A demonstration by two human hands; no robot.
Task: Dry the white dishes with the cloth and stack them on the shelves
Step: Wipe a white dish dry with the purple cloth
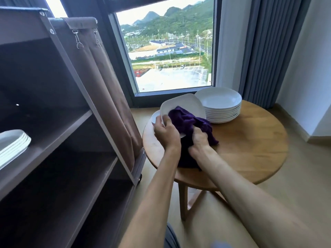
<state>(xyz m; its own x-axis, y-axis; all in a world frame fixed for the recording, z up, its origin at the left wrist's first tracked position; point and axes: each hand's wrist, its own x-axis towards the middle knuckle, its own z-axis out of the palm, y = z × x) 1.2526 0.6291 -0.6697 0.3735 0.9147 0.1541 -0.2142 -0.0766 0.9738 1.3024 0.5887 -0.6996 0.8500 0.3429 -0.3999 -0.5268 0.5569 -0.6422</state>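
From the head camera, a small round wooden table [250, 140] stands on a pale floor by a big window [170, 51] that looks out on green hills and a car park. A grey curtain [268, 51] hangs at the right. At the left stands a dark brown cart with flat shelves [62, 126], and a brown cloth side [100, 77] hangs from it on metal clips.

On the far side of the table sits a tall stack of smooth round white bowls [220, 108]. On the middle shelf, at the far left, lies a low stack of white plates [12, 145].

The left hand [164, 133] grips the near edge of a white square dish with round corners [186, 104], tilted up above the table's left side. The right hand [200, 140] is closed round a soft, fuzzy purple cloth [186, 119], which lies bunched on the dish's face. Another white dish [155, 116] peeks out just under it.
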